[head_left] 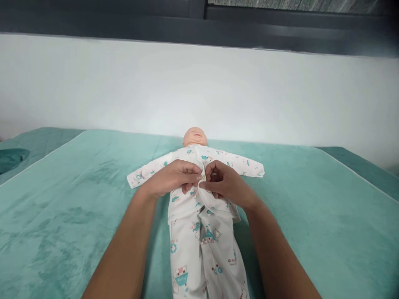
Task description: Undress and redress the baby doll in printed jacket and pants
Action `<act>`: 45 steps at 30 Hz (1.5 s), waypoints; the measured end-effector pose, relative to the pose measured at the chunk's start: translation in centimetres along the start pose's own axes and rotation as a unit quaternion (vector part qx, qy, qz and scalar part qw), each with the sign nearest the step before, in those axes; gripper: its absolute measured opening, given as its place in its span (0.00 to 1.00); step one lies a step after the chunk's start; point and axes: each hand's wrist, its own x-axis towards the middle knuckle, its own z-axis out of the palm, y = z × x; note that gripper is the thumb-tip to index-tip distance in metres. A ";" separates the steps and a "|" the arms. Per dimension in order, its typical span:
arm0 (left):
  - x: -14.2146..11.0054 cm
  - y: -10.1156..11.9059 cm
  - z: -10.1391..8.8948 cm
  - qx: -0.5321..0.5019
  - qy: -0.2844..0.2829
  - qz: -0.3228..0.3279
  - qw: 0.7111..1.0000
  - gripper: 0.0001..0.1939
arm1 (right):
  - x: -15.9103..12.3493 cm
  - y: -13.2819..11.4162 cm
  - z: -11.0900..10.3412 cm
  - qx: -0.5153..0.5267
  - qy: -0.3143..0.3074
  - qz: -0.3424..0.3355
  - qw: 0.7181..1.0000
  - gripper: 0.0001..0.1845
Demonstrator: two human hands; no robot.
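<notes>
A baby doll [195, 137] lies on its back, dressed in a white printed shirt [183, 204] and matching trousers [186, 259]. Both sleeves stretch out sideways. At the middle of the chest, my left hand [177, 176] pinches one front edge of the shirt between thumb and fingers. Close beside it, my right hand [222, 180] pinches the other front edge, which folds up a little. Below my hands the two front panels part slightly over the trousers. Whatever fastening lies between my fingertips is too small and covered to make out.
The doll rests on a bed with a teal plush cover [311, 216]. A white wall [124, 87] rises behind its head, with a dark window frame [156, 29] above. Darker teal bedding [355, 166] shows at the right, and a dark teal bundle [12, 160] lies at the far left.
</notes>
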 end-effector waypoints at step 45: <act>-1.5 -0.3 1.0 0.098 0.018 -0.014 0.995 0.11 | 0.0 0.8 -0.8 0.040 0.018 -0.085 0.995 0.15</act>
